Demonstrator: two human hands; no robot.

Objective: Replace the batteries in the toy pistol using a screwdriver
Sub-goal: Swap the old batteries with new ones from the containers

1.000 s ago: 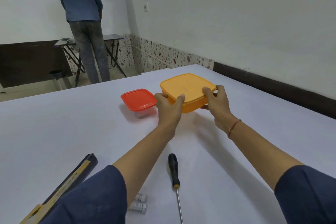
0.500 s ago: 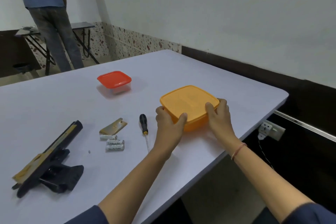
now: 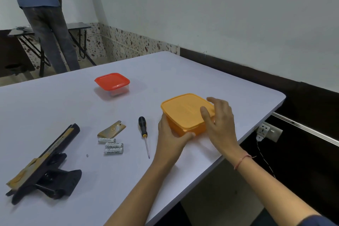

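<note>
Near left on white table (image 3: pixel 55 106): black-and-gold toy pistol (image 3: pixel 44 167), well apart from both hands. Beyond: three white batteries (image 3: pixel 112 146), black-handled screwdriver (image 3: pixel 144 134). Further right, left hand (image 3: pixel 170 134) grips square orange plastic lidded box (image 3: pixel 185 128) at its near corner; right hand (image 3: pixel 220 121) spread loose over lid (image 3: pixel 183 110). Advice: brace base, peel lid from one corner.

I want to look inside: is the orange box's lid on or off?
On. The lid sits flush on the orange box, no gap visible; the left hand grips its near corner.
</note>
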